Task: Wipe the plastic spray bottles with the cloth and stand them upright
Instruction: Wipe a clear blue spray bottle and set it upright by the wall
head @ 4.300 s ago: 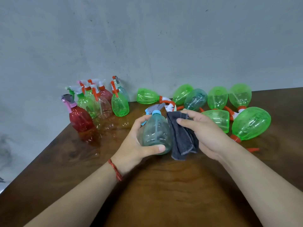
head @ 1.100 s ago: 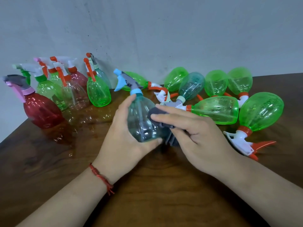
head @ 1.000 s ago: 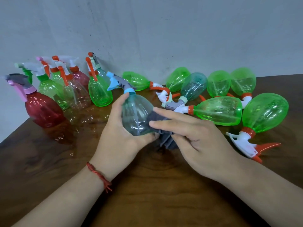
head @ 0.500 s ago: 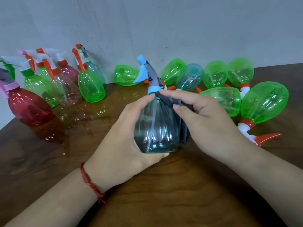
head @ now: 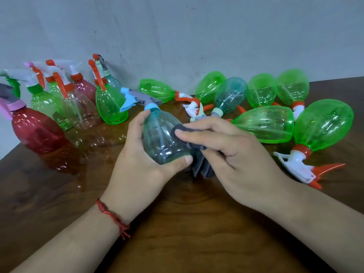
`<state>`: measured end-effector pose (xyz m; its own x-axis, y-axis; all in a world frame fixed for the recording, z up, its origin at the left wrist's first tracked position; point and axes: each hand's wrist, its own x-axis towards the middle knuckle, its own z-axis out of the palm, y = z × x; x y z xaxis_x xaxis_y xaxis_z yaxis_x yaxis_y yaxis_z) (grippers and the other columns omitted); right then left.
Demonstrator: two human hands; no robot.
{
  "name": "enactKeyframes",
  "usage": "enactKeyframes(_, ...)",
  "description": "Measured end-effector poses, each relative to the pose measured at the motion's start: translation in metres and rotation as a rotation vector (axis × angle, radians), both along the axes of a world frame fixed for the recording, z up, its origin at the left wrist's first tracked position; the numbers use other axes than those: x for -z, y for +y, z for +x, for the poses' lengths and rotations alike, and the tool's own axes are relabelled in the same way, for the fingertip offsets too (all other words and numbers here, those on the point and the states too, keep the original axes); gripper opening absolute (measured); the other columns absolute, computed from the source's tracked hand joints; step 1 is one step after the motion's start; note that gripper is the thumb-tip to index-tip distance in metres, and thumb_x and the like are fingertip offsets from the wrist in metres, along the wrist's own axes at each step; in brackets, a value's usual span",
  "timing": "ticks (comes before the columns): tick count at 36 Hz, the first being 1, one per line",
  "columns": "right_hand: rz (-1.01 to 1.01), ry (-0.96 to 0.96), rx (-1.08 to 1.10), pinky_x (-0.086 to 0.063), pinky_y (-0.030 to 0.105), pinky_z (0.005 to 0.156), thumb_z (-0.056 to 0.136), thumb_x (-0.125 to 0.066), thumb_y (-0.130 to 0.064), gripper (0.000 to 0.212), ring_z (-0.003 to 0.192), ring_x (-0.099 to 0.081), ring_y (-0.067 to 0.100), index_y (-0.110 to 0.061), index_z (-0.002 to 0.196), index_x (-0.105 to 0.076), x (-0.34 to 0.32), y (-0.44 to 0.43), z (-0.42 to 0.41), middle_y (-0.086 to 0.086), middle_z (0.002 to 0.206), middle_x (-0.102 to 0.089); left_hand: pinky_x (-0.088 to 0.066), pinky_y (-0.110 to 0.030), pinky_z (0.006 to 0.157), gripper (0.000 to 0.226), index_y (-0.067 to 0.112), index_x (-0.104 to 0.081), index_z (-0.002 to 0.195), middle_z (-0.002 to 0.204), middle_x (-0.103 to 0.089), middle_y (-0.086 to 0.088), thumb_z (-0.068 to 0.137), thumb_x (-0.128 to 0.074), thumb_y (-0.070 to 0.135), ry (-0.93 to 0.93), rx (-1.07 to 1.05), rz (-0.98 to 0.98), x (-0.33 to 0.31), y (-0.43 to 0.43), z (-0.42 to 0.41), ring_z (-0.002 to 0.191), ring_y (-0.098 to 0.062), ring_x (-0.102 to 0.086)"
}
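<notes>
My left hand (head: 137,166) grips a pale teal spray bottle (head: 160,138) with a blue and grey trigger head, tilted with its head pointing up and left. My right hand (head: 232,154) holds a dark grey cloth (head: 199,154) and presses it with its fingers against the bottle's right side. Part of the cloth hangs below the fingers. Several bottles stand upright at the back left, among them a red bottle (head: 35,129) and a green bottle (head: 110,105). Several green bottles (head: 266,125) and one teal bottle (head: 230,95) lie on their sides at the right.
Everything rests on a dark wooden table (head: 187,233) pushed against a grey wall (head: 177,36). The table's left edge runs diagonally beside the red bottle. A big green bottle (head: 323,125) with a white and orange trigger lies nearest my right hand.
The held bottle has tipped from upright back to a leftward tilt. My right hand has slid the cloth from the bottle's neck down to its side.
</notes>
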<state>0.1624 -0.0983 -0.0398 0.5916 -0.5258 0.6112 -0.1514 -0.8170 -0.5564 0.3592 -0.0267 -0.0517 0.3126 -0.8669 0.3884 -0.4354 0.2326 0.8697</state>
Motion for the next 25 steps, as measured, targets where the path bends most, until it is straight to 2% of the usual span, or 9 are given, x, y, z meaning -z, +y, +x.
enactKeyframes(3, -0.074, 0.05, -0.012, -0.049, 0.024, 0.104, 0.1, -0.05, 0.0, 0.049, 0.128, -0.06, 0.007, -0.023, 0.137, -0.072, -0.001, 0.003, 0.0, -0.006, 0.142, -0.06, -0.058, -0.043, 0.105, 0.113, 0.034, -0.04, 0.155, 0.133, -0.072, 0.009, 0.062, -0.105, 0.035, 0.079, -0.052, -0.021, -0.003, -0.002, 0.007, 0.119, -0.011, -0.073)
enactKeyframes(5, -0.098, 0.06, -0.013, -0.049, 0.024, 0.105, 0.101, -0.05, 0.001, 0.048, 0.13, -0.059, 0.007, -0.022, 0.136, -0.072, -0.001, 0.003, 0.0, -0.005, 0.145, -0.06, -0.058, -0.046, 0.105, 0.11, 0.033, -0.041, 0.155, 0.135, -0.072, 0.005, 0.065, -0.104, 0.037, 0.068, -0.061, -0.031, -0.003, -0.003, 0.009, 0.12, -0.014, -0.073)
enactKeyframes(10, -0.065, 0.041, 0.019, -0.045, 0.018, 0.107, 0.102, -0.048, 0.0, 0.048, 0.132, -0.058, 0.003, -0.024, 0.135, -0.073, 0.0, 0.005, 0.0, -0.01, 0.144, -0.061, -0.057, -0.042, 0.106, 0.111, 0.035, -0.039, 0.156, 0.138, -0.069, 0.005, 0.065, -0.102, 0.037, 0.032, -0.075, -0.03, -0.001, -0.003, 0.006, 0.124, -0.012, -0.07)
enactKeyframes(12, -0.05, 0.034, 0.027, -0.044, 0.016, 0.108, 0.103, -0.048, -0.001, 0.048, 0.132, -0.058, 0.002, -0.024, 0.137, -0.072, 0.0, 0.006, 0.001, -0.011, 0.144, -0.061, -0.057, -0.037, 0.106, 0.112, 0.035, -0.038, 0.156, 0.139, -0.067, 0.007, 0.066, -0.104, 0.036, 0.006, -0.082, -0.031, -0.002, -0.002, 0.006, 0.124, -0.009, -0.069)
enactKeyframes(15, -0.024, 0.005, 0.046, -0.045, 0.016, 0.108, 0.103, -0.048, 0.0, 0.048, 0.13, -0.059, 0.002, -0.024, 0.138, -0.071, 0.001, 0.004, 0.002, -0.012, 0.143, -0.062, -0.055, -0.019, 0.101, 0.111, 0.034, -0.037, 0.158, 0.14, -0.065, 0.012, 0.067, -0.1, 0.03, -0.057, -0.095, -0.032, -0.004, 0.001, 0.003, 0.123, 0.0, -0.067)
enactKeyframes(17, -0.002, -0.022, 0.058, -0.043, 0.014, 0.109, 0.103, -0.05, 0.003, 0.047, 0.132, -0.058, 0.001, -0.023, 0.136, -0.073, 0.002, 0.003, 0.002, -0.014, 0.142, -0.063, -0.053, -0.014, 0.1, 0.113, 0.033, -0.036, 0.159, 0.141, -0.063, 0.013, 0.067, -0.1, 0.025, -0.094, -0.074, -0.023, -0.005, 0.003, 0.001, 0.124, 0.002, -0.066)
enactKeyframes(19, 0.028, -0.043, 0.073, -0.043, 0.014, 0.11, 0.104, -0.053, 0.006, 0.047, 0.132, -0.058, 0.0, -0.023, 0.134, -0.074, 0.002, 0.001, 0.002, -0.014, 0.14, -0.065, -0.053, -0.018, 0.104, 0.115, 0.032, -0.035, 0.16, 0.143, -0.061, 0.015, 0.067, -0.101, 0.024, -0.143, -0.007, -0.009, -0.004, 0.003, 0.001, 0.128, 0.0, -0.064)
enactKeyframes(23, 0.162, -0.107, 0.09, -0.044, 0.019, 0.113, 0.105, -0.055, 0.005, 0.044, 0.132, -0.059, -0.001, -0.024, 0.13, -0.076, -0.001, -0.007, 0.0, -0.017, 0.134, -0.069, -0.051, -0.042, 0.114, 0.115, 0.028, -0.035, 0.161, 0.151, -0.057, 0.013, 0.068, -0.102, 0.021, -0.168, 0.187, 0.017, 0.0, 0.004, -0.002, 0.139, -0.015, -0.06)
enactKeyframes(25, 0.24, -0.142, 0.097, -0.045, 0.017, 0.111, 0.105, -0.056, 0.003, 0.042, 0.127, -0.062, -0.003, -0.025, 0.129, -0.077, -0.005, -0.01, -0.002, -0.019, 0.129, -0.072, -0.051, -0.04, 0.114, 0.114, 0.024, -0.034, 0.16, 0.152, -0.056, 0.013, 0.069, -0.102, 0.016, -0.174, 0.272, 0.026, 0.001, 0.006, -0.006, 0.14, -0.017, -0.059)
